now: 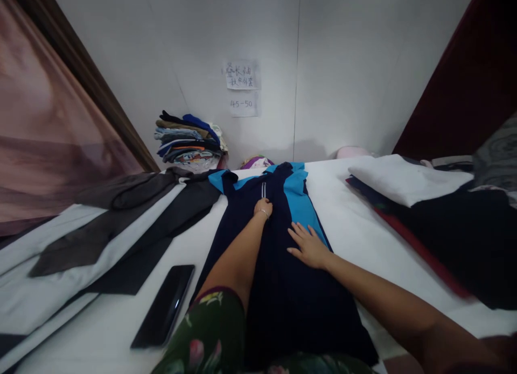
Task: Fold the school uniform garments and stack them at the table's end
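Observation:
A navy garment with bright blue panels (278, 293), shirt-like with a collar and short sleeves at the far end, lies spread lengthwise in front of me. Two thin white lines run down the middle of its chest. Just below those lines my left hand (263, 207), with a bracelet at the wrist, has its fingers closed on the cloth. My right hand (310, 246) rests flat on the garment's right side, fingers spread across the edge between blue and navy.
A dark phone (163, 307) lies left of the garment on the white table (103, 331). Grey, black and white clothes (117, 223) spread across the left. Folded clothes (444, 223) sit at right; a tall folded stack (189, 142) stands by the wall.

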Demonstrator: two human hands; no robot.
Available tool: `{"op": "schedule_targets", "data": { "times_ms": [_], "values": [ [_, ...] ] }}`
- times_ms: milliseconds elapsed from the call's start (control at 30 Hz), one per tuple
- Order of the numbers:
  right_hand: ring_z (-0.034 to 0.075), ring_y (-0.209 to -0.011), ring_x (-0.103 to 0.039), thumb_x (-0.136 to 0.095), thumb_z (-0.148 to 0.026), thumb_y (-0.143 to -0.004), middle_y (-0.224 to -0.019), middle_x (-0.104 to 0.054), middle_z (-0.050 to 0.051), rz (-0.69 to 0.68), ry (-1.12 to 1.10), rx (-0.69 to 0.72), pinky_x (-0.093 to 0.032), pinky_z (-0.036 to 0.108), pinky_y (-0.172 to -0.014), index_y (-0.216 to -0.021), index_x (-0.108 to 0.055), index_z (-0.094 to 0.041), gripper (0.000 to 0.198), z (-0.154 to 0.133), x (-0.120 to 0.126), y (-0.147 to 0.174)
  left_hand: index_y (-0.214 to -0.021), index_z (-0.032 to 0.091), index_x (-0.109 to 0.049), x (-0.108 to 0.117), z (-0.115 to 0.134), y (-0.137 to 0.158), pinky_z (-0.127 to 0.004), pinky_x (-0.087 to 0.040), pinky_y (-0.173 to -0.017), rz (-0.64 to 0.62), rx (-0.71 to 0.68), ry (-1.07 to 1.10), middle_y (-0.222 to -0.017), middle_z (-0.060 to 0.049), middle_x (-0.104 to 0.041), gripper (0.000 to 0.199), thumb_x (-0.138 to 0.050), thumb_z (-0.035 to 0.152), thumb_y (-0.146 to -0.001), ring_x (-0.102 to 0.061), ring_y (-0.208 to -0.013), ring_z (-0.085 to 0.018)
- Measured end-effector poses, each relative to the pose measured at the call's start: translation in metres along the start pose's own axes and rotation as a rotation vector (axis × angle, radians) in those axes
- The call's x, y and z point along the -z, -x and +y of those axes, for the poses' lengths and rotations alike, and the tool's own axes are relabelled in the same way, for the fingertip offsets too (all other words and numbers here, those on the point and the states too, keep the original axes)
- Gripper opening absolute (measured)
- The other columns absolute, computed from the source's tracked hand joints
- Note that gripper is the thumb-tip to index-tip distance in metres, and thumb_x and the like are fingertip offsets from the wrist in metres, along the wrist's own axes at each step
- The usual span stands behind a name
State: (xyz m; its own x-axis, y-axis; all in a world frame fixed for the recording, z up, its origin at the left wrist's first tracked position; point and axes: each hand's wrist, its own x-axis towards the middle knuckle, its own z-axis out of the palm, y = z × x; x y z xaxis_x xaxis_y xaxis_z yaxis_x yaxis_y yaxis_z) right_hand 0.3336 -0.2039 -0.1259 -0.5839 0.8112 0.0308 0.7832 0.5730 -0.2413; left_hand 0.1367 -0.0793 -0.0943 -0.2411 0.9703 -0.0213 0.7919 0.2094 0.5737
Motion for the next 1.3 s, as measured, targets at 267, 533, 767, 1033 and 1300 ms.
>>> {"op": "schedule_targets", "data": {
  "times_ms": [267,533,767,1033,1300],
  "values": [
    [0.027,-0.142,-0.011,-0.039,-0.055,-0.09,-0.153,-0.018,0.014,-0.021,-0.084,-0.019,-0.008,0.052,-0.112,-0.145,-0.032,-0.015,0.068,0.002,0.005,-0.005,-0.101,0.02,-0.066,0.019,0.003,0.103,-0.023,-0.044,-0.084,0.062,-0.247,0.073,-0.101,-0.003,-0.063,0.02,-0.056,0.027,-0.084,-0.06,-0.094,-0.014],
    [0.026,-0.14,-0.021,-0.044,-0.036,-0.09,-0.148,-0.035,0.01,0.18,-0.262,-0.157,-0.015,0.052,-0.111,-0.134,-0.05,-0.021,0.047,0.018,0.002,0.05,-0.103,0.023,-0.065,0.011,-0.012,0.257,-0.032,-0.043,-0.082,-0.128,-0.58,0.05,-0.102,-0.002,-0.062,0.033,-0.066,0.044,-0.077,-0.055,-0.095,-0.019],
    [0.026,-0.14,-0.021,-0.042,-0.034,-0.09,-0.149,-0.033,0.011,0.17,-0.208,-0.192,-0.018,0.049,-0.111,-0.136,-0.048,-0.018,0.048,0.017,-0.012,0.083,-0.1,0.025,-0.064,-0.005,-0.013,0.288,-0.036,-0.039,-0.082,-0.196,-0.615,-0.088,-0.102,-0.002,-0.061,0.028,-0.067,0.041,-0.077,-0.051,-0.097,-0.021],
    [0.027,-0.139,-0.024,-0.044,-0.037,-0.089,-0.146,-0.037,0.013,0.229,-0.229,-0.143,-0.023,0.049,-0.11,-0.132,-0.052,-0.016,0.049,0.018,-0.017,0.082,-0.085,0.022,-0.064,-0.001,-0.008,0.293,-0.035,-0.037,-0.08,-0.12,-0.597,-0.157,-0.091,-0.002,-0.061,0.011,-0.052,0.022,-0.087,-0.052,-0.089,-0.019],
    [0.029,-0.136,-0.03,-0.048,-0.041,-0.084,-0.146,-0.038,0.011,0.462,-0.416,-0.245,-0.028,0.048,-0.11,-0.125,-0.057,-0.018,0.048,0.034,-0.019,0.077,-0.124,0.025,-0.052,-0.014,-0.001,0.322,-0.04,-0.035,-0.09,-0.193,-0.835,-0.067,-0.113,-0.007,-0.057,0.065,-0.06,0.064,-0.073,-0.049,-0.103,-0.024]
  ]
}}
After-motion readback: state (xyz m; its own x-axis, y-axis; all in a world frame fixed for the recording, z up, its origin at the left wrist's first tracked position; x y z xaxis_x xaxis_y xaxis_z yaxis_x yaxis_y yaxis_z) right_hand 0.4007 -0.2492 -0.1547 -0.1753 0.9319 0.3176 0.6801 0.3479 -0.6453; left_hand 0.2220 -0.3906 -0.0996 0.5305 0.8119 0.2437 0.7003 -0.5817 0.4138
